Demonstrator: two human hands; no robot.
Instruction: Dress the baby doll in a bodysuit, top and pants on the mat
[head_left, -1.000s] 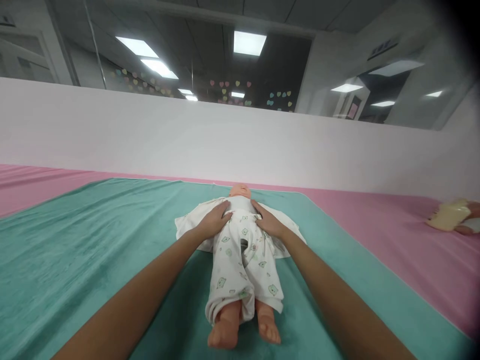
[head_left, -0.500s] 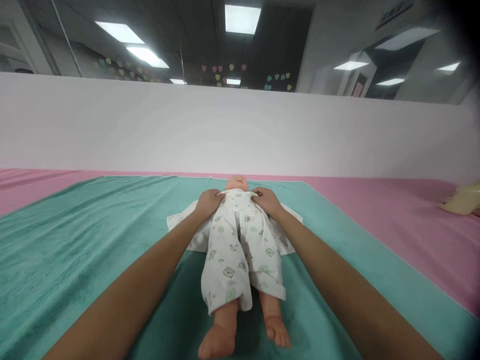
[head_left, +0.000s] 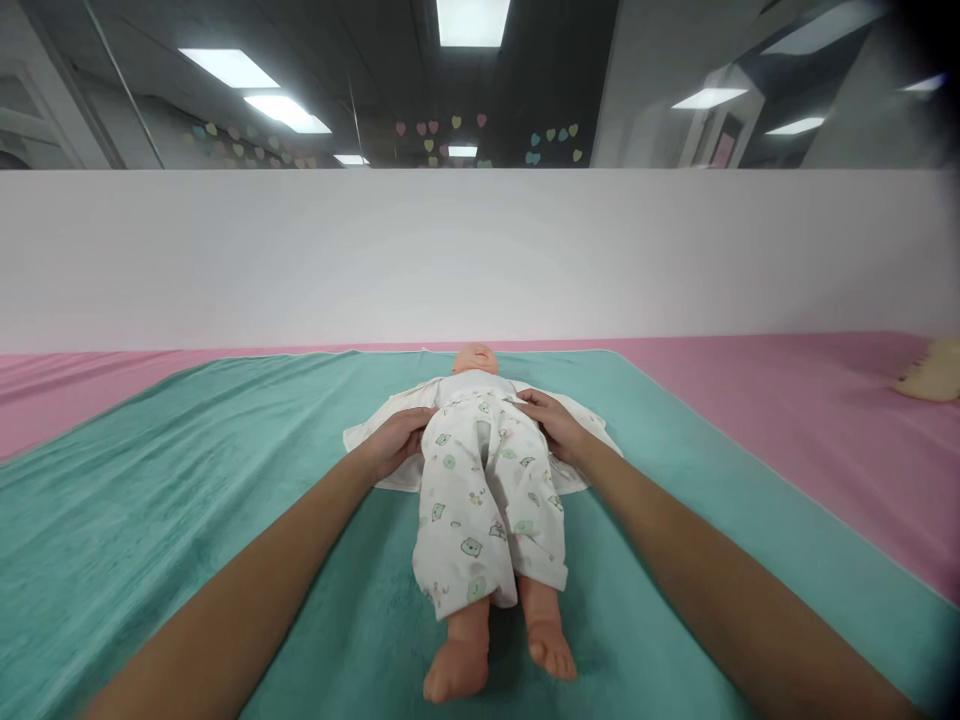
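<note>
A baby doll [head_left: 480, 500] lies on its back, its pink head [head_left: 475, 358] at the far end and its bare feet toward me. It wears white trousers with a small green animal print [head_left: 487, 510] over a white top [head_left: 472, 386]. My left hand [head_left: 397, 443] lies flat against the doll's left-of-view hip, touching the trouser edge and the white cloth [head_left: 382, 460] beneath. My right hand [head_left: 551, 422] rests on the other side of the trouser waist, fingers on the fabric. Neither hand visibly grips anything.
The doll and cloth lie on a teal plush towel [head_left: 187, 530], which sits on a pink mat [head_left: 757, 400]. A beige padded item [head_left: 934, 370] lies at the mat's right edge. A white wall [head_left: 465, 260] runs behind the mat.
Both hands have moved from the top of the trousers down and outward to the doll's hips. The trouser waist sits a little lower, showing more of the white top. The camera has tilted slightly.
</note>
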